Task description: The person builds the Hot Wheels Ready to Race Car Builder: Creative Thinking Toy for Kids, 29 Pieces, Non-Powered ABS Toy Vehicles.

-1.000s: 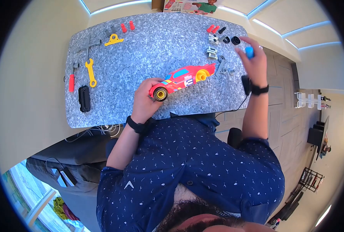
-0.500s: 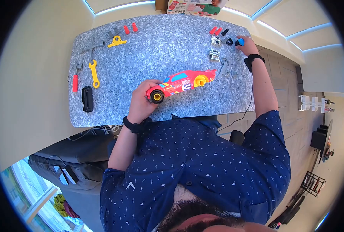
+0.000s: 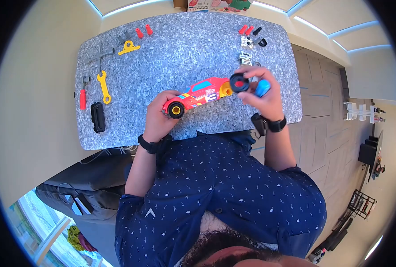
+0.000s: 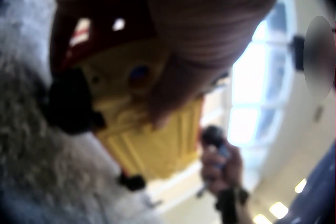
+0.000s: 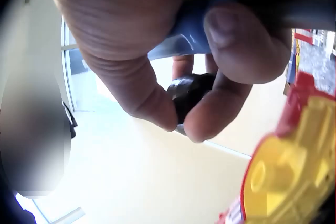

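Note:
Tilted just above the grey speckled table (image 3: 171, 58), a red toy car (image 3: 198, 96) is gripped at its front end by my left hand (image 3: 155, 116). A black wheel (image 3: 176, 116) with a yellow hub sits at that end. The left wrist view shows the thumb against the car's yellow underside (image 4: 152, 150). My right hand (image 3: 269, 100) pinches a loose black wheel (image 5: 184, 98) between thumb and fingers, close to the car's tail. Tucked in the same hand is a blue-handled tool (image 3: 263, 88) with a grey shaft. The bare yellow rear axle mount (image 5: 270, 174) faces the right wrist camera.
On the table's left lie a yellow wrench (image 3: 103, 86), a red-handled tool (image 3: 82, 100), a black part (image 3: 98, 116) and a yellow bracket (image 3: 129, 47). Silver blocks (image 3: 245, 58), a black ring (image 3: 262, 42) and small red pieces (image 3: 246, 30) lie far right. A printed box (image 3: 229, 5) stands behind.
My right hand reached to the table's far right, took hold of the black wheel there, and came back beside the car's rear, still holding the blue-handled tool. My left hand keeps its grip on the car.

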A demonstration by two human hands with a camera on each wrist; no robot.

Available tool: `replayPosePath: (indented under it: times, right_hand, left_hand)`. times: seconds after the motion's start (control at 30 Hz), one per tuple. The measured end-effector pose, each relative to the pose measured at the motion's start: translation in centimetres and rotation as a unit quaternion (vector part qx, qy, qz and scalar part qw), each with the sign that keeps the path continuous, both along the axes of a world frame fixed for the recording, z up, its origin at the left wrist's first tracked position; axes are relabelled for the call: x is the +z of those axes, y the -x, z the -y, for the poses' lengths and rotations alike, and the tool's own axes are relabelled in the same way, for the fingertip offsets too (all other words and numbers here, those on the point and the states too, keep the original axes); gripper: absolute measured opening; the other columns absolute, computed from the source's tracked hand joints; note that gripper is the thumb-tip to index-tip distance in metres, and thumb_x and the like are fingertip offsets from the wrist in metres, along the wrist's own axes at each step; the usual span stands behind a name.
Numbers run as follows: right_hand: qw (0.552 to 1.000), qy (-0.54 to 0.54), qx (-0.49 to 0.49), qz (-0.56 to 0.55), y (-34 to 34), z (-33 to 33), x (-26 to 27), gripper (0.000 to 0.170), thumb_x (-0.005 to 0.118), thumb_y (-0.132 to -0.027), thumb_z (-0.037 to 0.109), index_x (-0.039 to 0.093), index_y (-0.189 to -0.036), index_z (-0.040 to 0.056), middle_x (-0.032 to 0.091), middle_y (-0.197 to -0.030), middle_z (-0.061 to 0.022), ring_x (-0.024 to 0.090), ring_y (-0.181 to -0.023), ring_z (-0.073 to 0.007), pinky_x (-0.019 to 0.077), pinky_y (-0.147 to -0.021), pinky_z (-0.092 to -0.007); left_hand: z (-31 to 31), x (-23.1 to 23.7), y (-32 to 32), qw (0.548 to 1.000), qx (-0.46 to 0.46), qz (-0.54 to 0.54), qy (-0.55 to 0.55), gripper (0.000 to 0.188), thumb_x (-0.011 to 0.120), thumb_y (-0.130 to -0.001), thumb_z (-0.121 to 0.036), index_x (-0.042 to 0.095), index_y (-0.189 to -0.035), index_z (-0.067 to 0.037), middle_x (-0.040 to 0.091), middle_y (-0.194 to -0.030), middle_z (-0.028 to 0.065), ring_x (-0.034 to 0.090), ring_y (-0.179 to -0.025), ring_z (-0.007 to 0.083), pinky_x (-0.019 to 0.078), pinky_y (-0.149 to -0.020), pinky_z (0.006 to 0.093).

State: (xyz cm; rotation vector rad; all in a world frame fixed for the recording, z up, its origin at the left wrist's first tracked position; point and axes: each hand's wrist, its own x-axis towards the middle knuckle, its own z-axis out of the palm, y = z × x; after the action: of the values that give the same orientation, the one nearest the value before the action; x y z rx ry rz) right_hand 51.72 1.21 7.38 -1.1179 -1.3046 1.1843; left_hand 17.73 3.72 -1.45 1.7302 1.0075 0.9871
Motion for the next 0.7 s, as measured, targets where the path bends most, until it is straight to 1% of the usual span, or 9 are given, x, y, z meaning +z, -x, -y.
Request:
replayPosePath:
  times: [0.07, 0.1, 0.2, 0.3, 0.4, 0.5, 0.6, 0.63, 0.7]
  right_hand:
    - [0.997, -0.053, 0.017, 0.048, 0.8, 0.2, -2.1, 0.049, 0.09, -0.085, -0.001, 0.068, -0.128, 0.0048, 0.072, -0.138, -0.0145, 0.07, -0.094, -0.0103, 0.0586, -0.074, -0.0276]
    - [0.994, -0.079, 0.025, 0.073, 0.9, 0.4, -2.7, 0.05, 0.091, -0.085, 0.0, 0.069, -0.129, 0.0047, 0.073, -0.137, -0.0133, 0.07, -0.091, -0.0089, 0.0571, -0.072, -0.0266]
    - [0.981, -0.073, 0.004, 0.179, 1.2, 1.0, -1.9, 0.056, 0.093, -0.084, 0.002, 0.071, -0.135, 0.0056, 0.074, -0.136, -0.0106, 0.068, -0.083, -0.0072, 0.0529, -0.069, -0.0256]
    - [0.977, -0.091, -0.01, 0.193, 1.4, 1.1, -2.0, 0.061, 0.094, -0.082, 0.002, 0.072, -0.139, 0.0067, 0.074, -0.137, -0.0108, 0.066, -0.078, -0.0077, 0.0523, -0.068, -0.0263]
    - [0.969, -0.115, -0.033, 0.215, 0.9, 1.5, -1.0, 0.056, 0.093, -0.084, 0.004, 0.074, -0.137, 0.0067, 0.075, -0.137, -0.01, 0.068, -0.084, -0.011, 0.0542, -0.073, -0.0284]
    - [0.942, -0.118, -0.137, 0.281, -2.4, 1.1, -1.3, 0.047, 0.09, -0.089, 0.005, 0.075, -0.133, 0.0058, 0.077, -0.131, -0.0132, 0.074, -0.096, -0.0211, 0.0571, -0.082, -0.0344]
    - [0.877, -0.099, -0.229, 0.411, -5.7, -0.1, -2.0, 0.039, 0.085, -0.093, 0.006, 0.076, -0.131, 0.0054, 0.077, -0.126, -0.0186, 0.075, -0.111, -0.0345, 0.058, -0.093, -0.0425]
    - [0.86, -0.082, -0.224, 0.452, -6.4, -0.5, -2.3, 0.039, 0.084, -0.092, 0.008, 0.076, -0.13, 0.0046, 0.076, -0.125, -0.0237, 0.074, -0.115, -0.0432, 0.058, -0.098, -0.0484]
    - [0.852, -0.048, -0.225, 0.471, -6.4, -1.5, -3.4, 0.041, 0.086, -0.091, 0.01, 0.076, -0.129, 0.0034, 0.076, -0.124, -0.0247, 0.074, -0.116, -0.0443, 0.0579, -0.099, -0.05]
  left_hand:
    - [0.0, -0.2, 0.1, 1.0, -0.001, -0.001, 0.002, 0.036, 0.094, -0.087, -0.007, 0.071, -0.114, -0.004, 0.078, -0.129, 0.0108, 0.074, -0.117, 0.0217, 0.0573, -0.102, 0.0368]
    - [0.0, -0.1, 0.1, 1.0, 0.0, -0.001, 0.0, 0.035, 0.093, -0.087, -0.006, 0.07, -0.114, -0.005, 0.078, -0.128, 0.0112, 0.075, -0.116, 0.0235, 0.0579, -0.101, 0.0372]
    - [0.0, 0.3, 0.0, 1.0, -0.002, 0.001, -0.006, 0.034, 0.09, -0.086, -0.004, 0.07, -0.114, -0.006, 0.079, -0.126, 0.012, 0.077, -0.115, 0.0272, 0.0591, -0.098, 0.0382]
    - [0.0, 0.2, 0.1, 1.0, -0.003, 0.002, -0.004, 0.034, 0.09, -0.087, -0.004, 0.07, -0.114, -0.006, 0.079, -0.125, 0.0119, 0.076, -0.115, 0.0274, 0.059, -0.099, 0.0384]
    - [0.0, 0.0, 0.1, 1.0, -0.003, 0.003, -0.004, 0.033, 0.09, -0.087, -0.006, 0.07, -0.113, -0.006, 0.079, -0.125, 0.0117, 0.076, -0.115, 0.0274, 0.0589, -0.099, 0.0383]
    - [0.0, 0.0, 0.1, 1.0, -0.002, 0.003, -0.01, 0.033, 0.091, -0.088, -0.007, 0.07, -0.113, -0.005, 0.079, -0.124, 0.0117, 0.076, -0.114, 0.0268, 0.0588, -0.099, 0.0379]
    - [0.1, 0.5, 0.0, 1.0, -0.001, -0.002, -0.006, 0.033, 0.092, -0.088, -0.009, 0.07, -0.113, -0.005, 0.079, -0.124, 0.0116, 0.076, -0.114, 0.026, 0.0587, -0.098, 0.0375]
    - [0.1, 0.8, 0.0, 1.0, 0.001, -0.005, -0.002, 0.034, 0.093, -0.088, -0.009, 0.07, -0.112, -0.005, 0.079, -0.124, 0.0116, 0.076, -0.113, 0.0257, 0.0586, -0.098, 0.0375]
    - [0.1, 0.7, 0.0, 1.0, 0.001, -0.005, 0.006, 0.035, 0.094, -0.088, -0.011, 0.071, -0.113, -0.005, 0.079, -0.125, 0.011, 0.076, -0.113, 0.024, 0.058, -0.099, 0.037]
